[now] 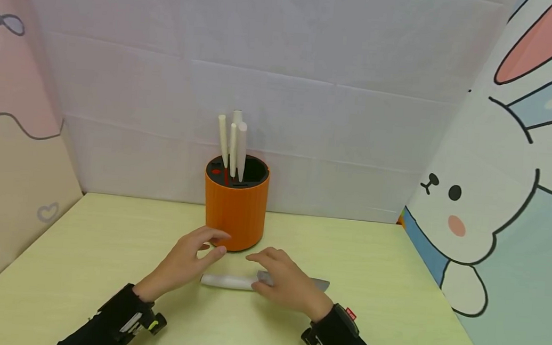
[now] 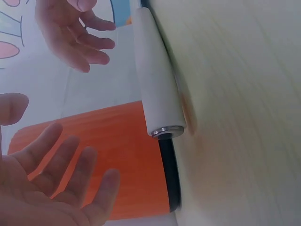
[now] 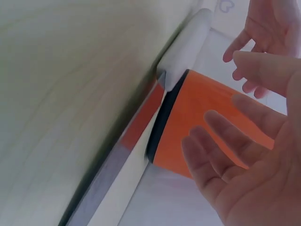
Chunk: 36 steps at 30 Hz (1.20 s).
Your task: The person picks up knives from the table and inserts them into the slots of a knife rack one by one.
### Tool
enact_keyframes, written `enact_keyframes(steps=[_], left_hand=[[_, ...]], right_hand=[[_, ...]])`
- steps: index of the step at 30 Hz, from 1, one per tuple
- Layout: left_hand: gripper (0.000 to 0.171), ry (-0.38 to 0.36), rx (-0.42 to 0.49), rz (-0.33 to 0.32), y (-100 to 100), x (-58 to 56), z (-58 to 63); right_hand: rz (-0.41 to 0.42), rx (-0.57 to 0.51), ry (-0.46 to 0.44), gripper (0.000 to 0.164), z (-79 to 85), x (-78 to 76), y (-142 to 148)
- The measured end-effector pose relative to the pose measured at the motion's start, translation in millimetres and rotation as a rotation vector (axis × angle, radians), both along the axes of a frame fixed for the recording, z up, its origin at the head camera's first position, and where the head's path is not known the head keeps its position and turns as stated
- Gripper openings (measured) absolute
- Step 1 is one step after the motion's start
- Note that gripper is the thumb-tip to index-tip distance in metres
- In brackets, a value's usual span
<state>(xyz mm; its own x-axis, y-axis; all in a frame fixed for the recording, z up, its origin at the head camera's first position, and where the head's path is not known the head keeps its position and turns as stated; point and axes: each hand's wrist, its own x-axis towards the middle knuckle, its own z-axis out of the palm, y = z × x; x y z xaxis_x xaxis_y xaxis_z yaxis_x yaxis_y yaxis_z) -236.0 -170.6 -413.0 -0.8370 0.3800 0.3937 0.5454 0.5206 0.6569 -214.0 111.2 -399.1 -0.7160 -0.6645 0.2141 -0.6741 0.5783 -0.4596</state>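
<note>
A kitchen knife with a white handle lies flat on the table, its blade pointing right. Over the blade end hovers my right hand, fingers relaxed and nothing held, hiding part of the knife. My left hand is spread in front of the knife block's lower left side, also holding nothing. The orange round knife block stands upright just behind the knife. In the left wrist view the white handle lies on the table apart from the fingers. The right wrist view shows the blade below the right palm.
Several white-handled utensils stand in the block's black top. The pale yellow table ends at a white cloth backdrop. Cartoon-printed panels flank it, with a rabbit panel on the right.
</note>
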Motion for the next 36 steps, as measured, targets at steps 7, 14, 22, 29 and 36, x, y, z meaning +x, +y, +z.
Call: enact_keyframes(steps=[7,14,22,29,36], left_hand=[[0.033,0.018,-0.006,0.009,-4.2,0.3,-1.0],[0.032,0.027,-0.002,0.014,-4.5,-0.7,1.6],[0.034,0.022,-0.005,0.018,-4.6,-2.2,2.1],[0.033,0.024,-0.005,0.024,-6.3,-0.9,3.5],[0.033,0.019,0.008,0.022,-8.1,-0.4,4.8]], right_hand=[[0.021,0.109,0.016,0.044,-7.6,-8.6,-25.1],[-0.011,0.181,0.021,0.036,-9.1,-8.4,-41.0],[-0.044,0.223,0.069,0.031,-17.4,-8.9,-46.7],[-0.037,0.235,0.087,0.031,-16.9,-9.2,-48.6],[-0.005,0.202,0.08,0.03,-15.8,-10.1,-44.7]])
